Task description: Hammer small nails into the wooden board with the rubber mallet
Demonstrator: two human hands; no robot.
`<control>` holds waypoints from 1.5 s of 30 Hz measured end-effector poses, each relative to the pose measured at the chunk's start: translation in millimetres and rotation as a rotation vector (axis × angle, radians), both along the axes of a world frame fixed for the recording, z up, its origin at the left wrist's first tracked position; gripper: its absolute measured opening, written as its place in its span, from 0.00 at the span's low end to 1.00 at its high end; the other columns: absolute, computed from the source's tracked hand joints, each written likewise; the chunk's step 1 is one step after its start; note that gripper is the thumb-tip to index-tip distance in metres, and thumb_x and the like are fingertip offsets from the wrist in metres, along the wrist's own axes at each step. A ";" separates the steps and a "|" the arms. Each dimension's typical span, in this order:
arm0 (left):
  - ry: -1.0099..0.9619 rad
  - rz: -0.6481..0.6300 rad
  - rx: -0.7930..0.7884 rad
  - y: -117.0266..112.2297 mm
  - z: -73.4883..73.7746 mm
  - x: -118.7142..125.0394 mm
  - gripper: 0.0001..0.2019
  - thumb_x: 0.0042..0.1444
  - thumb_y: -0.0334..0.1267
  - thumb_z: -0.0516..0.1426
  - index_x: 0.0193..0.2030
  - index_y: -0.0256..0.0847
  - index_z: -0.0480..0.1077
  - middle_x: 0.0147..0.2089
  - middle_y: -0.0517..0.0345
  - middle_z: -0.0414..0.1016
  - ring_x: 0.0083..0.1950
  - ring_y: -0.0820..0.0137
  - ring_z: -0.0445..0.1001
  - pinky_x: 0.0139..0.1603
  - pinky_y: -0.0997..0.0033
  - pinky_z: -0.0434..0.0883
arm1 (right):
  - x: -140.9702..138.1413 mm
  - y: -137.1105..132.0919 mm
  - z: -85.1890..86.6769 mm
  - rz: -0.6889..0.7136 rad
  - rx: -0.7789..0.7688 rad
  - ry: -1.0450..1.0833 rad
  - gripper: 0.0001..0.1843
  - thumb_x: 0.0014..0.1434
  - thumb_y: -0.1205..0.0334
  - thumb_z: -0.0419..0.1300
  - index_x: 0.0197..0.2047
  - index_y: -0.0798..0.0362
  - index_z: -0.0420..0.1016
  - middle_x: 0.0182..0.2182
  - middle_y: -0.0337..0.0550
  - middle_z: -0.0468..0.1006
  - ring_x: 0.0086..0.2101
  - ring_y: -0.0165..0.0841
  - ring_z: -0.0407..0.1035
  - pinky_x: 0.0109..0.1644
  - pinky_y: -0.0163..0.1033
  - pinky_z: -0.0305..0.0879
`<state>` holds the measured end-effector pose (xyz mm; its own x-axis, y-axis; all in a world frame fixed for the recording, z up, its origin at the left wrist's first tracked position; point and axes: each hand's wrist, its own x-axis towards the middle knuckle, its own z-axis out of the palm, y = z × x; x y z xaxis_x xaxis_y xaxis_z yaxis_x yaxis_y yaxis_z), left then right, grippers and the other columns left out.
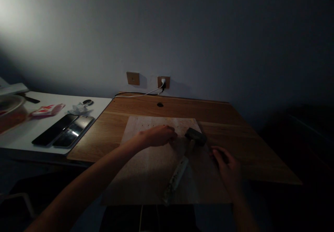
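Note:
A pale wooden board [146, 169] with rows of small holes lies on the wooden desk [235, 127]. On it rests a hammer [186, 155], its dark head [195, 136] toward the wall and its light handle pointing back at me. My left hand [156, 135] sits on the board just left of the hammer head, fingers curled and pinched together on something too small to make out. My right hand [225, 164] lies at the board's right edge, fingers loosely apart and empty, right of the hammer handle.
A white side table [23, 138] at the left carries two dark phones [64, 130], a red-and-white packet [47, 110], crumpled wrapping and a bowl at its far left. Wall sockets [163, 82] with a white cable plugged in sit behind the desk. The room is dim.

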<state>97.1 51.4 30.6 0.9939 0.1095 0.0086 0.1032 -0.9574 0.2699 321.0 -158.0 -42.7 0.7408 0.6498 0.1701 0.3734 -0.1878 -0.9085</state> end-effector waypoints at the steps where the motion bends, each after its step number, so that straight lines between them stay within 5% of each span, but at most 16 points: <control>1: 0.012 0.009 0.022 0.1 0.4 -1.5 0.13 0.55 0.19 0.55 0.37 0.40 0.76 0.40 0.53 0.77 0.40 0.67 0.75 0.40 0.70 0.67 | -0.1 0.1 -0.1 -0.006 -0.008 0.005 0.21 0.53 0.41 0.63 0.38 0.51 0.81 0.30 0.46 0.82 0.35 0.44 0.75 0.40 0.45 0.70; 30: 0.005 0.230 -0.022 -2.9 -5.7 -59.2 0.13 0.60 0.27 0.60 0.51 0.40 0.74 0.51 0.51 0.75 0.51 0.63 0.77 0.53 0.65 0.73 | 0.2 -0.8 -2.0 -0.020 -0.036 0.025 0.24 0.52 0.40 0.62 0.40 0.51 0.81 0.30 0.46 0.82 0.36 0.45 0.75 0.42 0.45 0.68; 37: -0.232 0.356 0.061 -30.8 -32.1 -96.7 0.16 0.65 0.33 0.58 0.59 0.43 0.69 0.61 0.47 0.70 0.59 0.59 0.72 0.61 0.55 0.71 | 3.0 -1.3 -0.4 0.006 -0.066 -0.002 0.25 0.51 0.39 0.61 0.39 0.51 0.81 0.33 0.48 0.83 0.39 0.47 0.77 0.46 0.48 0.70; 45: -0.274 0.474 0.212 -85.2 -54.1 -163.9 0.17 0.71 0.37 0.52 0.64 0.44 0.67 0.63 0.51 0.73 0.69 0.59 0.64 0.71 0.49 0.62 | 4.0 -14.6 -1.3 0.033 -0.182 -0.150 0.32 0.51 0.37 0.59 0.51 0.52 0.77 0.51 0.56 0.82 0.50 0.49 0.77 0.55 0.53 0.70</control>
